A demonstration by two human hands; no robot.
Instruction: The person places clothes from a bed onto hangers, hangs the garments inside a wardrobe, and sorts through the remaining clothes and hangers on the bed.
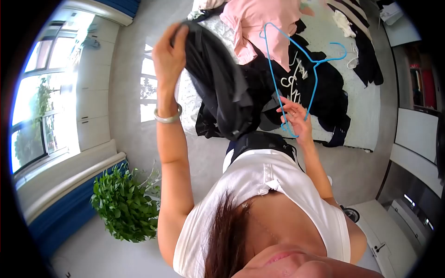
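My left hand (169, 55), raised at the upper left with a pale bangle on its wrist, is closed on a black garment (208, 69). The cloth hangs down from my fingers toward my waist, its folds hiding its full shape. Right of the middle, my right hand (296, 118) holds a blue hanger (315, 83) by a lower corner, its hook pointing to the upper right. Behind the hanger lie black clothes (327, 97) with white hangers (290, 85) on them. A pink garment (264, 23) is spread above these.
The clothes lie on a light, patterned surface (366, 123) in front of me. Striped clothing (352, 16) and a white item (344, 24) are at its upper right. A leafy plant (125, 204) stands at lower left, below windows. Cabinets (417, 132) line the right side.
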